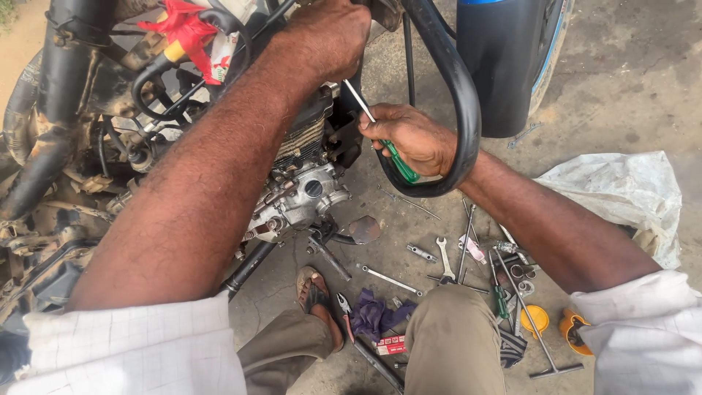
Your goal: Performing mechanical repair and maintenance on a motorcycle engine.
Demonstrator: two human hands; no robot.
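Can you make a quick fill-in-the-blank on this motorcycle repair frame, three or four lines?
1. The right hand grips a screwdriver with a translucent ____ plastic handle.
2. The left hand rests up on the ____ above its grey metal engine.
3. A crumpled purple ____ lies on the concrete ground between the knees.
4. The open-ended steel spanner lies on the ____.

Missing words: green; motorcycle; cloth; ground

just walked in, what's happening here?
A person crouches beside a motorcycle engine on concrete ground. The right hand grips a green-handled screwdriver, its shaft angled up toward the engine top. The left hand reaches into the frame above the engine; what it grips is hidden. Spanners, pliers, a purple rag and a white sack lie on the ground nearby.
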